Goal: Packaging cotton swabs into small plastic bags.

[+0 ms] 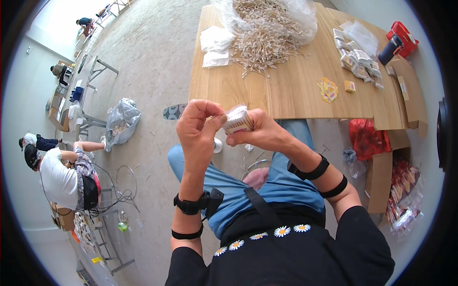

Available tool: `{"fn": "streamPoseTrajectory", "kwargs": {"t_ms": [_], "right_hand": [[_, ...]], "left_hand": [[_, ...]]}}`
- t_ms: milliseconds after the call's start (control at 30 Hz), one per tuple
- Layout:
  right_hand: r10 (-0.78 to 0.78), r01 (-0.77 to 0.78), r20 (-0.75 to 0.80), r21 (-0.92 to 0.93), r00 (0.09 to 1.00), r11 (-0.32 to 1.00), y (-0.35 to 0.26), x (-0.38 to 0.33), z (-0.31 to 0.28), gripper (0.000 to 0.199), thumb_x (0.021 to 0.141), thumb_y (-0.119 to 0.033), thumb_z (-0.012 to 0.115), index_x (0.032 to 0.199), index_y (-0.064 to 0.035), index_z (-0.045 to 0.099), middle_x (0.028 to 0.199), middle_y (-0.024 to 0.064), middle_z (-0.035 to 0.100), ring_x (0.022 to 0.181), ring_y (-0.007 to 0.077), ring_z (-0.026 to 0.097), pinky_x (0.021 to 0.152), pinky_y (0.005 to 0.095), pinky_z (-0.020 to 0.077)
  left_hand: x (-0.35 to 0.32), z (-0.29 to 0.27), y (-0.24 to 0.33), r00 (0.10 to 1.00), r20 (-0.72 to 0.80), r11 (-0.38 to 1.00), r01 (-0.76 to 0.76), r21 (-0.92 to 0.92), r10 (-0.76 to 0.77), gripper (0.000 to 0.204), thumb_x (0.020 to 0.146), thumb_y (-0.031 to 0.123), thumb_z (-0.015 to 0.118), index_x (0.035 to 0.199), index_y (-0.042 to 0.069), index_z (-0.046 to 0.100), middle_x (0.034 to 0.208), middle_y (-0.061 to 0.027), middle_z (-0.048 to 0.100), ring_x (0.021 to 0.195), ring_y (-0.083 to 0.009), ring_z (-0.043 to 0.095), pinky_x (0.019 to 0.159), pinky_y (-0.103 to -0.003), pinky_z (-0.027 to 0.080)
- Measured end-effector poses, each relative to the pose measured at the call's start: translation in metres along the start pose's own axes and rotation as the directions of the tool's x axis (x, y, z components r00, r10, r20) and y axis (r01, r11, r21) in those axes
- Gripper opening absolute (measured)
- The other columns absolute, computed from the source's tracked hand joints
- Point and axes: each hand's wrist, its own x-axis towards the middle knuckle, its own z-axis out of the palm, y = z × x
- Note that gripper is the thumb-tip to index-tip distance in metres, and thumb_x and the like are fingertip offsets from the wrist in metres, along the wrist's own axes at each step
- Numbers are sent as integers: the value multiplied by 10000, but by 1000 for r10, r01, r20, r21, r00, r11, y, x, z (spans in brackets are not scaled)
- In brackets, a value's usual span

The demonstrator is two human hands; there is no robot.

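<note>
My right hand (pixel 260 129) grips a small clear plastic bag of cotton swabs (pixel 238 125), held above my lap just off the table's near edge. Thumb and forefinger of my left hand (pixel 200 125) are pinched at the bag's left side, near its mouth. The swabs inside stand side by side, with a small printed label low on the front. On the table lies a large heap of loose cotton swabs (pixel 262 50), partly spilling from a big clear bag. Left of the heap is a stack of flat, whitish plastic bags (pixel 215 45).
Filled swab packs (pixel 360 62), yellow cards (pixel 327 89) and a small yellow box (pixel 349 86) lie on the wooden table (pixel 296 95). A dark bottle (pixel 390 50) stands far right. Below are a red bag (pixel 367 138) and cardboard boxes (pixel 379 183). Another person (pixel 62 171) sits at left.
</note>
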Motion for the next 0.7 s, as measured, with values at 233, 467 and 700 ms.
{"fn": "streamPoseTrajectory", "kwargs": {"t_ms": [233, 467, 700], "right_hand": [[69, -69, -1, -4, 998, 998, -6, -1, 0, 104, 815, -55, 753, 882, -6, 690, 720, -5, 639, 681, 61, 567, 624, 263, 472], [14, -15, -3, -114, 1000, 993, -6, -2, 0, 103, 807, -44, 743, 865, 9, 676, 703, -1, 626, 686, 65, 554, 621, 268, 468], [23, -23, 7, -110, 1000, 994, -8, -3, 2, 105, 811, -55, 737, 855, 14, 670, 706, 7, 631, 685, 71, 557, 625, 274, 473]], "left_hand": [[3, 0, 4, 996, 42, 981, -86, 173, 80, 254, 777, -102, 670, 1015, -20, 633, 893, -58, 648, 844, -118, 617, 803, -265, 490], [0, -2, 3, 990, 108, 958, -116, 262, 90, 261, 811, -116, 652, 1054, -28, 611, 946, -67, 635, 886, -122, 616, 841, -264, 497], [-2, -3, -2, 989, 107, 953, -125, 277, 98, 232, 830, -104, 650, 1037, -16, 595, 959, -57, 628, 908, -117, 598, 843, -259, 491]]}}
